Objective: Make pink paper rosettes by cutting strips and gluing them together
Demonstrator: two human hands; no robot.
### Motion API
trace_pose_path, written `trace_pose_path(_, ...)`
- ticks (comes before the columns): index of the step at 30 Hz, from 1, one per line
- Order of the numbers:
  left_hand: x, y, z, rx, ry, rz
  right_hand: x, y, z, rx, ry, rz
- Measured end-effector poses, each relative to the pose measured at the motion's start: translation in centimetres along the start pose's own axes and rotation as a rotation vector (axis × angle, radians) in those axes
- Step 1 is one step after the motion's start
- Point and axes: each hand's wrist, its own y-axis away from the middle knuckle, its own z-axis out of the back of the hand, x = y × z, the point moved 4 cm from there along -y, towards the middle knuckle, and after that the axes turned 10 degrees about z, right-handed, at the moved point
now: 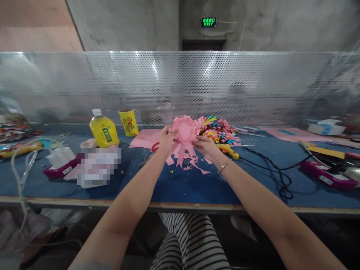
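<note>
A pink paper rosette (186,129) with ruffled edges and two hanging tails is held up above the blue tabletop. My left hand (168,137) pinches its left rim, fingers closed on the paper. At its lower right edge, my right hand (207,147) also grips it between thumb and fingers. Pink paper scraps (194,163) lie under the rosette. Just right of it is a heap of colourful paper rosettes (221,131). A yellow glue gun (229,151) rests near my right hand.
A bottle of yellow liquid (104,129) and a yellow can (128,123) stand at left. Purple power strips (60,168) sit on both sides. A black cable (270,163) trails across the right. Behind the table (197,193) rises a perforated metal screen (126,82).
</note>
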Motion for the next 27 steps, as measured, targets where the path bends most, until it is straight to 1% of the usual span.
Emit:
trace_pose_path(2, 0.3, 0.0, -0.1, 0.028, 0.1, 0.073, 0.0, 0.0, 0.0, 0.035, 0.028, -0.005)
trace_pose_path(5, 0.3, 0.1, 0.0, 0.025, 0.181, 0.113, 0.2, 0.0, 0.1, 0.084, 0.089, -0.016)
trace_pose_path(8, 0.3, 0.2, 0.0, 0.031, 0.215, 0.14, 0.7, -0.1, 0.6, 0.043, 0.104, 0.008)
trace_pose_path(12, 0.6, -0.1, 0.0, 0.05, 0.264, 0.144, 1.2, -0.4, 1.1, -0.004, 0.12, 0.059)
trace_pose_path(16, 0.9, -0.2, -0.1, 0.038, 0.272, 0.142, 1.0, -0.4, 0.9, 0.019, 0.117, 0.083)
trace_pose_path(20, 0.8, -0.1, -0.3, 0.047, 0.278, 0.108, 0.8, -0.3, 0.7, 0.026, 0.1, 0.095)
trace_pose_path(27, 0.6, 0.1, -0.4, 0.038, 0.264, 0.066, 0.8, -0.4, 1.0, 0.031, 0.179, 0.087)
